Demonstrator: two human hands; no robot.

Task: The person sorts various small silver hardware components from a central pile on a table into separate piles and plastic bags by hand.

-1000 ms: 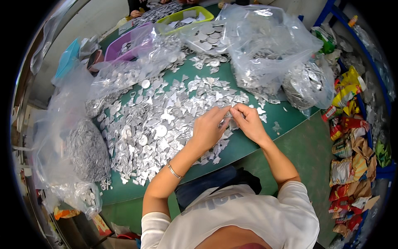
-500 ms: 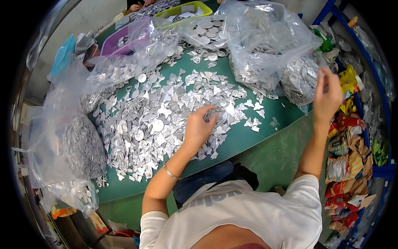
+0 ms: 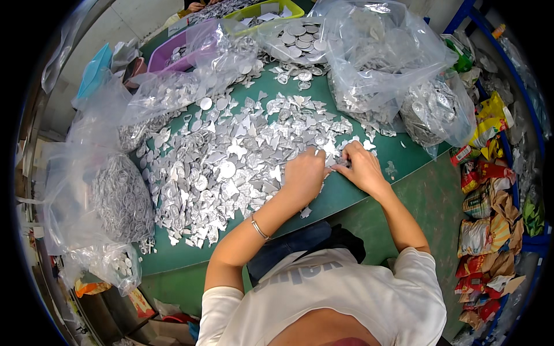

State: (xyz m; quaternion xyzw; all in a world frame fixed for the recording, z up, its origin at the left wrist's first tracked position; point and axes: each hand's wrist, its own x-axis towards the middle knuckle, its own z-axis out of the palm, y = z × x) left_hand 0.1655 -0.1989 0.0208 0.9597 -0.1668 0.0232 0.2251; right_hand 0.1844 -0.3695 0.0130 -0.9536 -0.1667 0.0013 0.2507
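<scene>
A wide heap of small flat silver-grey metal pieces (image 3: 231, 167), many of them star- or butterfly-like and some round, covers the green tabletop (image 3: 352, 199). At the heap's right edge my two hands are close together, almost touching. My left hand (image 3: 306, 177) is closed, back upward, its curled fingertips hidden, so whatever it holds does not show. Beside it, my right hand (image 3: 365, 170) bends thumb and fingers around a small grey metal piece (image 3: 341, 162). Several loose pieces lie just beyond the right fingers.
Clear plastic bags of metal parts (image 3: 122, 199) line the left; a large bag (image 3: 384, 49) and a smaller one (image 3: 435, 109) stand at the far right. Behind are a purple bin (image 3: 164, 55) and a yellow-green tray (image 3: 296, 8). Another person's hand (image 3: 196, 7) shows at the far edge.
My right hand has come from beside the bag at the far right down to the heap's edge. My left hand has moved right, and its fingers have closed.
</scene>
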